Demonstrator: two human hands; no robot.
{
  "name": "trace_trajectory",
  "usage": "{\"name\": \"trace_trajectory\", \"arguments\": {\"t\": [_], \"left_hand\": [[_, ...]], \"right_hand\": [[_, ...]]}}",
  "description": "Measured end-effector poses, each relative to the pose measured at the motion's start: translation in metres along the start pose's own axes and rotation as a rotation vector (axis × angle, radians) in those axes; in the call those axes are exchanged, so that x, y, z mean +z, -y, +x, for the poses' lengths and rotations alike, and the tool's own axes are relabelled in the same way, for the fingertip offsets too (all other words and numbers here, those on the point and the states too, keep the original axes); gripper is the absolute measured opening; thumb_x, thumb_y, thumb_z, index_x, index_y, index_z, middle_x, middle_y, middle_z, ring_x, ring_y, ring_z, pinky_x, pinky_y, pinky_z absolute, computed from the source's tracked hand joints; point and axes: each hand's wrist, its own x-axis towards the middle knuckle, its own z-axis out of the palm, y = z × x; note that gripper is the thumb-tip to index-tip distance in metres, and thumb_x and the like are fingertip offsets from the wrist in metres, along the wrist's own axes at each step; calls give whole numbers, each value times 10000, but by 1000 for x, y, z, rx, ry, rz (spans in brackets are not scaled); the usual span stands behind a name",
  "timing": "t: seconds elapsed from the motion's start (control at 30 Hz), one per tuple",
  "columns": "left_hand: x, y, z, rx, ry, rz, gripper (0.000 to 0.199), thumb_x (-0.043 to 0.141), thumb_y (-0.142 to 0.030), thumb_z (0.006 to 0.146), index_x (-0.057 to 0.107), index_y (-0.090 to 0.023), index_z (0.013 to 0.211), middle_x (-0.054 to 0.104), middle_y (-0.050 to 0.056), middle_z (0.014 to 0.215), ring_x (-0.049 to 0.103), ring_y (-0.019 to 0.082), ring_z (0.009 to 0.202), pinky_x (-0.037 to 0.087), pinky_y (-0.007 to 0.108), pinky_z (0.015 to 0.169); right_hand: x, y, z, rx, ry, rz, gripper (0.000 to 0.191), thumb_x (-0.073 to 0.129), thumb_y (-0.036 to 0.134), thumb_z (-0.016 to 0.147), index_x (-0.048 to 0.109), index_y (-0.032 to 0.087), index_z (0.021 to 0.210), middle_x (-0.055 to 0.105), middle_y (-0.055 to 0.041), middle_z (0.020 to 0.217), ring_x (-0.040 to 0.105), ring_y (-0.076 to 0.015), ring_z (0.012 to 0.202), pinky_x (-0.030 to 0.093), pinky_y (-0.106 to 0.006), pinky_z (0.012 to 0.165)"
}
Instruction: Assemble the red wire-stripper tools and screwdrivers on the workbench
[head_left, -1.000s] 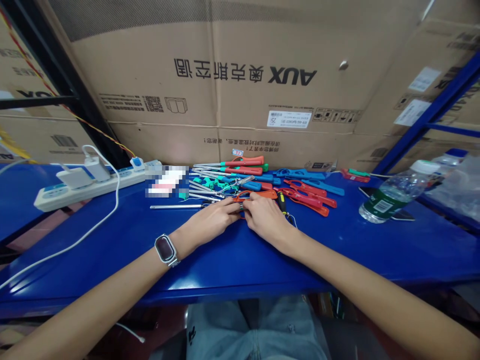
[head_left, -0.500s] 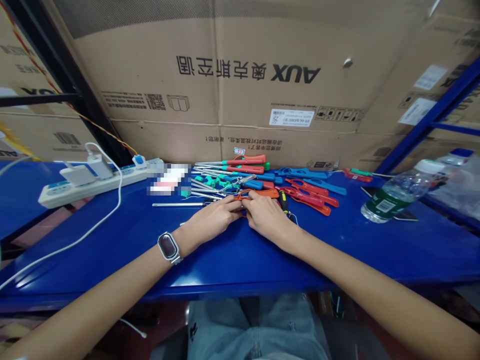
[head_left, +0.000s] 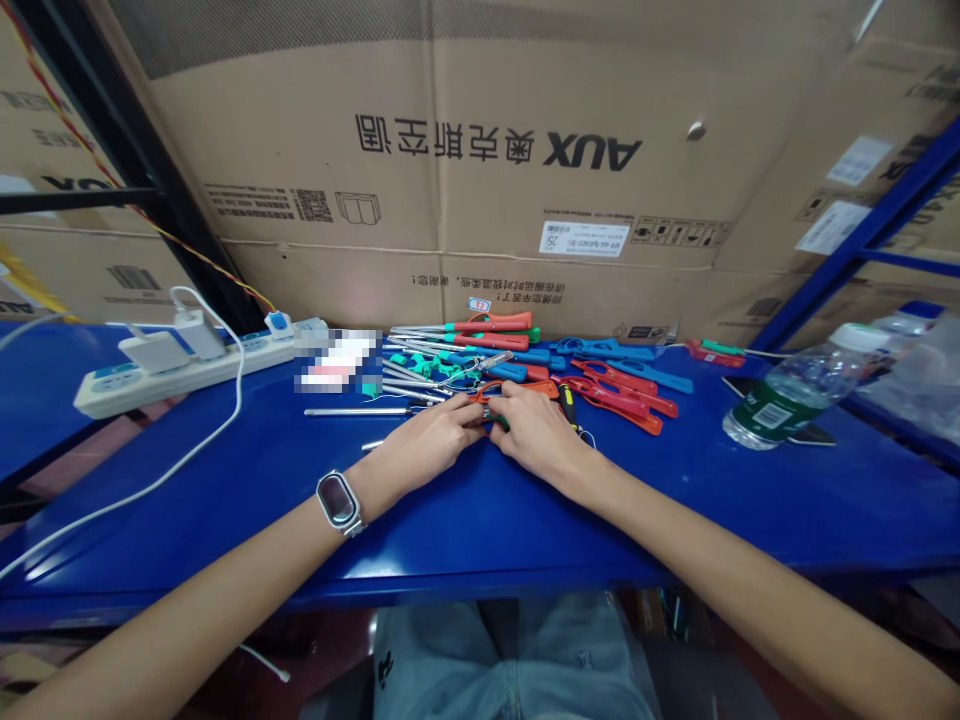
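Both hands meet at the near side of a pile of screwdrivers on the blue table. My left hand, with a watch on its wrist, has its fingers closed on a small part I cannot make out. My right hand is closed too, its fingertips over something green and orange, mostly hidden. Behind them lie red-handled screwdrivers with metal shafts pointing left. A long metal shaft reaches out left of my left hand. Right of my right hand are a black-and-yellow handle and red plastic pieces.
A white power strip with chargers and a cable lies at the left. Blue plastic pieces are behind the red ones. At the right a water bottle leans over a dark flat object. A large cardboard box stands behind.
The fingers of my right hand have shifted slightly, and some green shows beneath them. A short metal shaft shows more beside my left hand.
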Motion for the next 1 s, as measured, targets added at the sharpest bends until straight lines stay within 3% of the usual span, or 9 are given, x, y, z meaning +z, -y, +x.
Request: {"name": "trace_trajectory", "arguments": {"t": [0.23,0.37,0.5,0.67,0.93,1.0], "left_hand": [[2,0,0,16,-18,2,275,478,-80,1007,742,-104,933,665,117,1003,608,233,968,561,359,858],[-1,0,0,-13,-6,-17,316,440,-110,1034,745,-118,950,658,105,990,602,227,956,558,348,844],[-2,3,-1,-29,11,-56,325,424,-124,1044,746,-126,1001,659,99,1000,601,223,962,557,330,819],[-2,8,-3,-30,18,-162,316,433,-135,1037,744,-149,1097,664,115,1127,607,234,1048,561,373,900],[-1,10,-5,-48,-3,-186,306,427,-142,1032,731,-158,1056,659,108,1089,623,224,1060,567,395,933],[1,8,-5,-86,-34,-172,257,473,-173,1019,701,-132,1131,648,124,1078,625,243,1032,576,413,902]], "right_hand": [[-9,9,-1,12,53,-66,261,497,139,949,723,144,1078,651,-137,1112,649,-220,826,436,-321,714],[-10,5,-3,-107,82,-114,285,456,145,997,728,118,1076,646,-157,1092,632,-226,861,438,-324,738],[-2,-9,-8,-198,12,-114,335,427,203,1047,748,108,1042,638,-144,1011,589,-212,846,429,-328,750],[7,-24,-15,-266,-96,37,313,492,273,1047,782,162,1079,622,-104,961,548,-198,863,422,-330,768],[5,-22,-12,-262,-86,79,330,490,241,1036,797,155,948,591,-87,918,524,-196,869,433,-347,805],[7,-22,-11,-253,-93,115,303,507,225,1023,795,148,965,579,-81,906,524,-192,861,442,-342,807]]}}
